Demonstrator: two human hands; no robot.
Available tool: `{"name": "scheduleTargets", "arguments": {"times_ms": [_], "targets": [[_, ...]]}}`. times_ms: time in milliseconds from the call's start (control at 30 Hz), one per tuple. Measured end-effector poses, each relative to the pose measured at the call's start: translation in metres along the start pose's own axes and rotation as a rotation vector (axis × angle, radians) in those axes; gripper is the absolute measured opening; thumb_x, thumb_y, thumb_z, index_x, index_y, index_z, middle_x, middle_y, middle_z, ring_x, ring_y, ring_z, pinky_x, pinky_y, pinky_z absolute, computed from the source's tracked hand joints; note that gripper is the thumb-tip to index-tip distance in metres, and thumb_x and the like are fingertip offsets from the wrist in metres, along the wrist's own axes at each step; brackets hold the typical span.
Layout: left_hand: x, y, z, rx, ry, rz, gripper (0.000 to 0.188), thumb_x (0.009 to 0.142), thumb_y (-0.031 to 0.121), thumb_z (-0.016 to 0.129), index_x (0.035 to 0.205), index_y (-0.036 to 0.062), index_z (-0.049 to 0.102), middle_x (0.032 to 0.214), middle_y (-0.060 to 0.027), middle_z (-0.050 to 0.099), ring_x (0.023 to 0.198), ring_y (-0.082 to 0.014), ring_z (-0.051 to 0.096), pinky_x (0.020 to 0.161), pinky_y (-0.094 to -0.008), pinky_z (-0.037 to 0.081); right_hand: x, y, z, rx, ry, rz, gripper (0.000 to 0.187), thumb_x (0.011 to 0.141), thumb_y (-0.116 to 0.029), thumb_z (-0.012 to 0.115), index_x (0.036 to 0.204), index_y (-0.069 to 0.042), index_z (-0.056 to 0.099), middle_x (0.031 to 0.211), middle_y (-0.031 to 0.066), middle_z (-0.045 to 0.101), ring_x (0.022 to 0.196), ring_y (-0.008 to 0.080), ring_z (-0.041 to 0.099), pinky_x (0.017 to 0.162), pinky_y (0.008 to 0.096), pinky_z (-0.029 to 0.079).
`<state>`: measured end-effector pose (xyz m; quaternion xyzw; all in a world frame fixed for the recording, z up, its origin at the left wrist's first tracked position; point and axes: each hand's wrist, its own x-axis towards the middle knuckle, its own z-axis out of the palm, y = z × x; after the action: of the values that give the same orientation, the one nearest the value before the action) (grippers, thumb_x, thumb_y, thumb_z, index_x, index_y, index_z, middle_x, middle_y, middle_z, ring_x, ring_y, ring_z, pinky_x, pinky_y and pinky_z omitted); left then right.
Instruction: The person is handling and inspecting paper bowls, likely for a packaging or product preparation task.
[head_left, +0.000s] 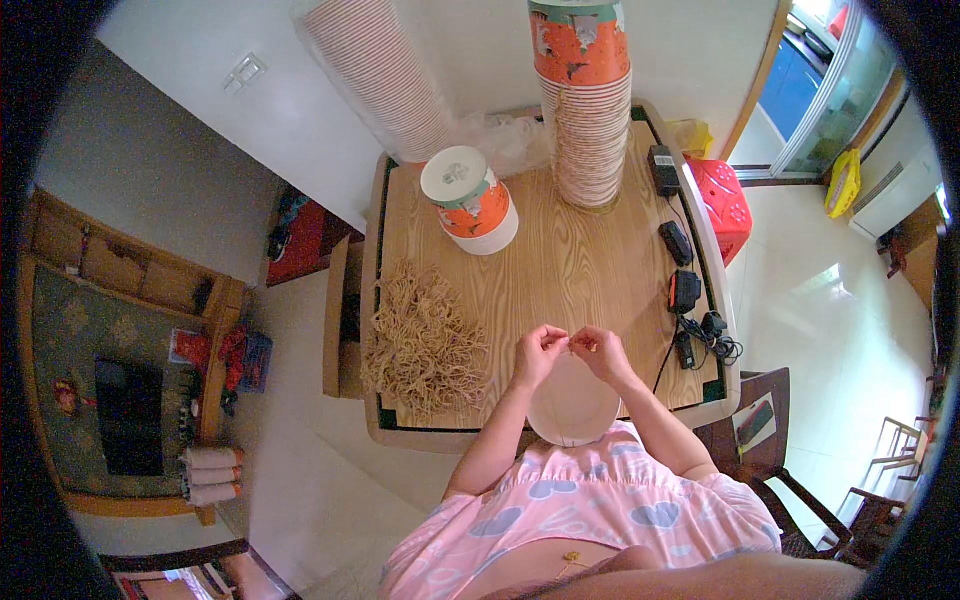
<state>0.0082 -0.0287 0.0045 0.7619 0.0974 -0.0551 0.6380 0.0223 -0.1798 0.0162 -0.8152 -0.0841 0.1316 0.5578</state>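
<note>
Seen from overhead, the left hand and right hand pinch a rubber band stretched between closed fingertips, held above a white paper cup near the body, a band pile within reach on the wooden surface.

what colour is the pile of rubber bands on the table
Tan, a yellowish beige: the bands lie heaped on the table's left side. Head view shows it best.

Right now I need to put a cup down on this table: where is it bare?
Bare wood lies mid-table, between the short cup stack, the tall cup stack and the hands. It is crowded on the left with the rubber band pile, and along the right edge with black chargers.
</note>
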Motion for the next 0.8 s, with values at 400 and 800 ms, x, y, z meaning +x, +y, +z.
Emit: {"name": "scheduleTargets", "arguments": {"times_ms": [400,800], "targets": [[-0.012,0.016,0.002,0.173,0.007,0.153,0.018,0.073,-0.001,0.058,0.09,0.0017,0.056,0.083,-0.007,0.062,0.077,-0.0136,0.06,0.067,-0.0256,0.048,-0.002,-0.001,0.001,0.079,0.047,-0.049,0.008,0.072,-0.005,0.061,0.077,-0.002,0.056,0.068,0.0051,0.058,0.061,0.0115,0.052,0.058,0.026,0.044],[-0.01,0.015,0.002,0.118,0.012,0.109,0.014,0.074,0.003,0.06,0.087,0.004,0.056,0.079,-0.0021,0.061,0.073,-0.0095,0.058,0.064,-0.0227,0.044,-0.004,0.004,-0.002,0.169,0.073,-0.023,0.012,0.073,-0.003,0.062,0.08,-0.003,0.052,0.071,0.005,0.057,0.066,0.0123,0.053,0.061,0.0259,0.044]]}}
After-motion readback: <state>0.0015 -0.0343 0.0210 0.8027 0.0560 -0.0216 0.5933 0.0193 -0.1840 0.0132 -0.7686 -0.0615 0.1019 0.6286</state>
